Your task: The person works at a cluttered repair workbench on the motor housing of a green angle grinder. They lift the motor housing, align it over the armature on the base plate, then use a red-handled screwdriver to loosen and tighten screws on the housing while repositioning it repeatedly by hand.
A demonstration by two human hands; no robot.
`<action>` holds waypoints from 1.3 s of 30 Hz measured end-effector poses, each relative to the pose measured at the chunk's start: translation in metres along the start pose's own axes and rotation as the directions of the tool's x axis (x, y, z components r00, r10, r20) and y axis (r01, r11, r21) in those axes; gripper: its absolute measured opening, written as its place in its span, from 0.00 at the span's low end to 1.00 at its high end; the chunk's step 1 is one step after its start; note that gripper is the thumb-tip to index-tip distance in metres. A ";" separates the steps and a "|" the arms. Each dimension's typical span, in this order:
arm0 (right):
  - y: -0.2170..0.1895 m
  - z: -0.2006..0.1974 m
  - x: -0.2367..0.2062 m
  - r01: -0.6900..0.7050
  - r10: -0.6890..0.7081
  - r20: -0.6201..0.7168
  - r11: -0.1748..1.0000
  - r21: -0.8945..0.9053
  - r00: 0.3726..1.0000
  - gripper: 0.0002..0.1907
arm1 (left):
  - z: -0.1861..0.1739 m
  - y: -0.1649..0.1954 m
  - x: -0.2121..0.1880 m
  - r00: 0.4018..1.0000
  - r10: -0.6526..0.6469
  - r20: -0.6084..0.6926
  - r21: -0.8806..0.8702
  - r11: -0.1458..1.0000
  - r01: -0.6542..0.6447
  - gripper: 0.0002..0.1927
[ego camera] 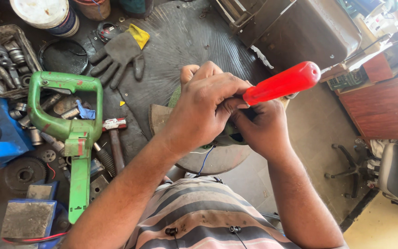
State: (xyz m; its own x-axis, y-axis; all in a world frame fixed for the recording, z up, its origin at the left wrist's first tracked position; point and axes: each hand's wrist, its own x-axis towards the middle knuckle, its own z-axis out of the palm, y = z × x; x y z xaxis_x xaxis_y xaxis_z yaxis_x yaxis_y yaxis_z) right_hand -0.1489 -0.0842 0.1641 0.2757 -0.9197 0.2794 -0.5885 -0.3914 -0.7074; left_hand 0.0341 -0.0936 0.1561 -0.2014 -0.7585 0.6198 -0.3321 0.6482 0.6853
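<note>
screwdriver: glossy red handle | right hand fingers grip it | left hand fingers clasp green part, mostly hidden

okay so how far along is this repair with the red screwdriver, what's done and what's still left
Done: the green handle housing lies off to the side on the bench, apart from the work. In hand: the left hand and right hand grip a small dark part with blue wire hanging, the red-handled screwdriver set into it. Left: the part is hidden under the fingers, so its state can't be judged; the handle remains unattached.
</note>
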 end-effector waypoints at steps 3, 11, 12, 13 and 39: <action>-0.001 0.002 0.002 -0.010 0.010 -0.026 1.000 0.019 1.000 0.08 | -0.017 0.015 0.014 0.998 -0.011 0.061 0.064 0.998 0.007 0.19; -0.021 -0.001 0.003 -0.133 0.153 -0.008 0.878 0.460 0.988 0.07 | -0.017 0.089 0.032 0.998 0.042 -0.052 -0.210 0.976 -0.052 0.16; -0.021 -0.002 0.003 -0.109 0.130 -0.017 0.892 0.440 0.991 0.07 | -0.007 0.089 0.032 0.998 0.016 -0.060 -0.235 0.972 -0.030 0.15; -0.019 -0.001 0.004 -0.080 0.100 -0.025 0.906 0.416 0.995 0.07 | 0.004 0.088 0.030 0.998 -0.010 -0.067 -0.261 0.965 -0.008 0.13; 0.041 -0.017 -0.010 0.186 -0.088 -0.257 0.902 0.390 0.963 0.11 | 0.016 0.028 0.080 0.911 0.120 0.396 -0.805 0.523 0.281 0.16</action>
State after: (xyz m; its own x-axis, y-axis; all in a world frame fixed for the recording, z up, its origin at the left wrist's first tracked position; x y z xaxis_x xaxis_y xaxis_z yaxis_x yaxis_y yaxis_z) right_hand -0.1884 -0.0917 0.1437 0.1222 -0.8587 0.4978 -0.1825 -0.5124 -0.8391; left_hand -0.0063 -0.1370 0.2189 -0.5878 -0.6397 0.4953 0.5111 0.1810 0.8403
